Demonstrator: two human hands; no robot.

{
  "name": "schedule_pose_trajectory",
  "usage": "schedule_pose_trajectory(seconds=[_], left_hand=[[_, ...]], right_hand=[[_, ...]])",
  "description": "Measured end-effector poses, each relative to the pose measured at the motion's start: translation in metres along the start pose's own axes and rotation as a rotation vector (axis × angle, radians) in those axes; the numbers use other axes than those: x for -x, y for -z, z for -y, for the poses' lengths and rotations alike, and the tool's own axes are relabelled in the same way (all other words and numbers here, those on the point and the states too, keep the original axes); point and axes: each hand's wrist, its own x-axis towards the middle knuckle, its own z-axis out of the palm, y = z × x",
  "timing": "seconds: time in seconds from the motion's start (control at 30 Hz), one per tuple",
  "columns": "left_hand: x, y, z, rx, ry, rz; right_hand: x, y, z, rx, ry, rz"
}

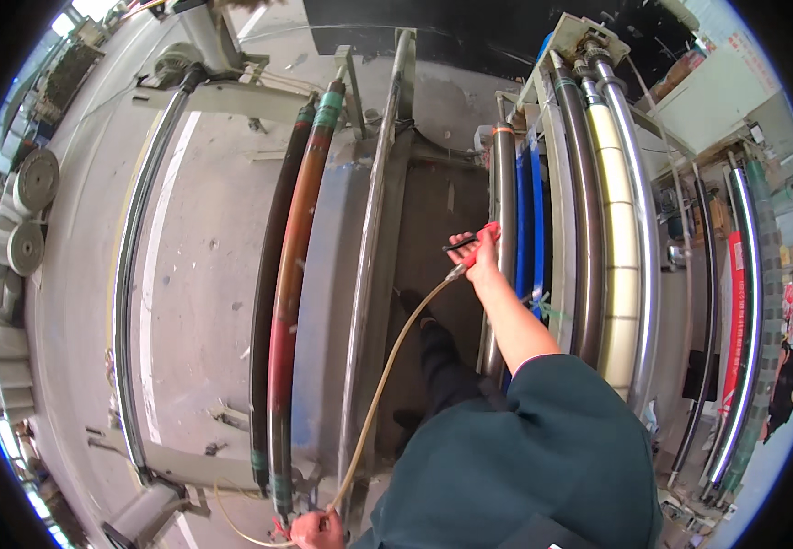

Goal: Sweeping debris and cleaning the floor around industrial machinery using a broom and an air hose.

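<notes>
My right hand [482, 265] is closed around a red air blow gun [486, 232] with a black lever, beside a dark roller [503, 183] that has an orange band at its far end. A tan air hose [385, 375] runs from the gun's fitting down to my left hand [317, 531] at the lower edge. The left fingers are closed on the hose, and a thin loop of it trails off to the left. A small red piece shows beside that hand. Whether the gun's nozzle touches the roller, I cannot tell.
To the left stand a red-brown roller [301, 238], a black roller [273, 274] and a metal bar [371, 247]. On the right are blue strips [531, 210], a cream roller [618, 247] and a shiny metal roller [639, 238]. Large grey spools [35, 181] sit far left.
</notes>
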Motion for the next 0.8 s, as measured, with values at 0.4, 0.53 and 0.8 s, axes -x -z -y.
schedule_pose_trajectory(seconds=[0.4, 0.53, 0.8], left_hand=[[0.161, 0.026, 0.073, 0.143, 0.112, -0.325], [0.197, 0.039, 0.050, 0.158, 0.240, -0.381], [0.290, 0.005, 0.011, -0.006, 0.683, -0.569]], right_hand=[[0.158, -0.029, -0.014, 0.120, 0.005, 0.305], [0.171, -0.122, -0.091, 0.157, -0.109, 0.478], [0.228, -0.264, -0.309, 0.802, -0.676, 0.737]])
